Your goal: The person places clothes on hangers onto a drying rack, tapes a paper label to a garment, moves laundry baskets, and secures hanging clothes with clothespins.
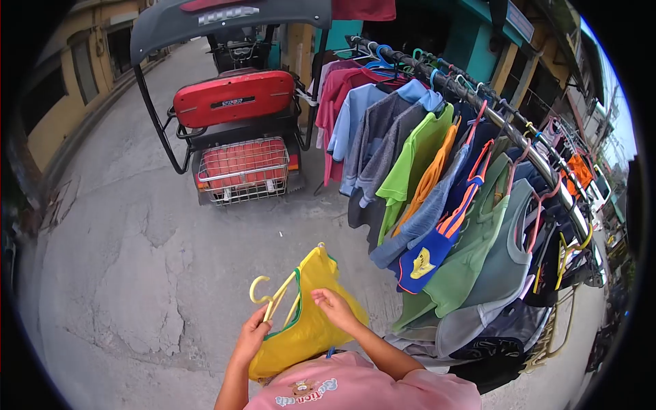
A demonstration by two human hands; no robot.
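Observation:
A yellow sleeveless shirt [321,273] with green trim hangs on a yellow plastic hanger [277,295] in front of my body. My left hand [254,333] is closed around the hanger just below its hook, at the shirt's neckline. Over the front of the shirt is my right hand [333,309], its fingers extended and apart, with nothing held in them. Whether its fingertips touch the cloth I cannot tell. The shirt's lower part drapes down against my pink top [362,383].
To the right, a long metal rack [506,126] carries several shirts on hangers, including a lime-green shirt [417,160] and a grey sleeveless one [502,253]. Ahead stands a red and black vehicle with a wire basket [242,171]. Cracked concrete pavement [137,273] spreads to the left.

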